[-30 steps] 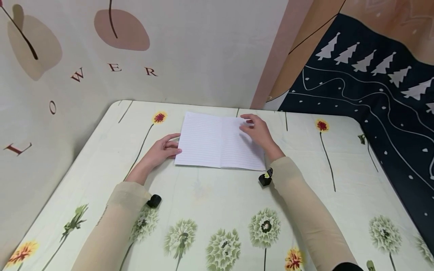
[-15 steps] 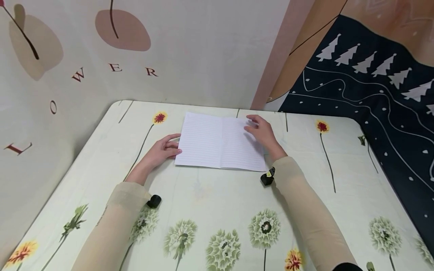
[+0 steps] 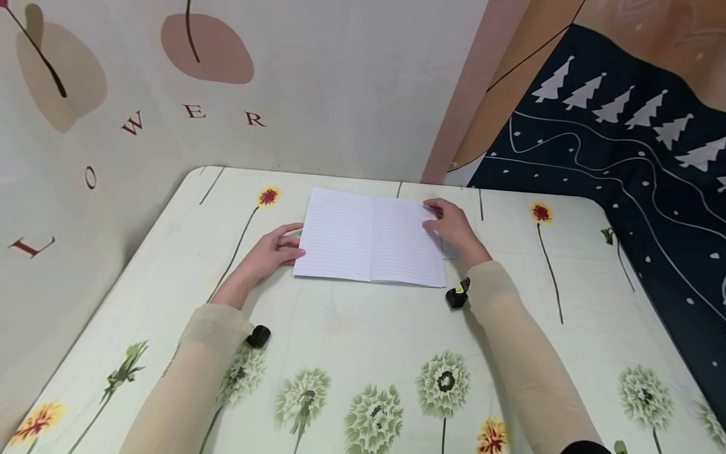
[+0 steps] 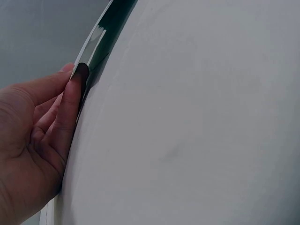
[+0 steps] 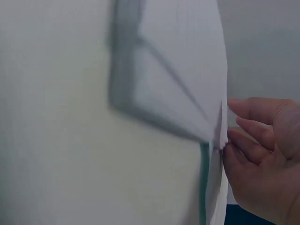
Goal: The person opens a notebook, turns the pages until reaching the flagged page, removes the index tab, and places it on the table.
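An open notebook (image 3: pixel 340 236) with ruled white pages lies in the middle of the table. My left hand (image 3: pixel 272 253) grips its left edge; in the left wrist view, thumb and fingers pinch the pages and the dark green cover (image 4: pixel 105 44). My right hand (image 3: pixel 455 228) is at the upper right edge, its bent fingers and thumb spread over the margin. In the right wrist view that hand (image 5: pixel 267 145) has its fingertips right at the page edges, beside a teal cover edge (image 5: pixel 203 183). A pale bluish corner (image 3: pixel 450 251) shows past the right page.
A white floral cloth (image 3: pixel 340 340) covers the table. A pale printed curtain (image 3: pixel 334 88) stands along the back and left, and a dark one with white trees (image 3: pixel 641 183) hangs at the right. Small black cameras (image 3: pixel 259 337) sit at both wrists.
My right hand has moved right and slightly nearer, from over the right page to its outer edge. The left hand and the notebook have stayed in place.
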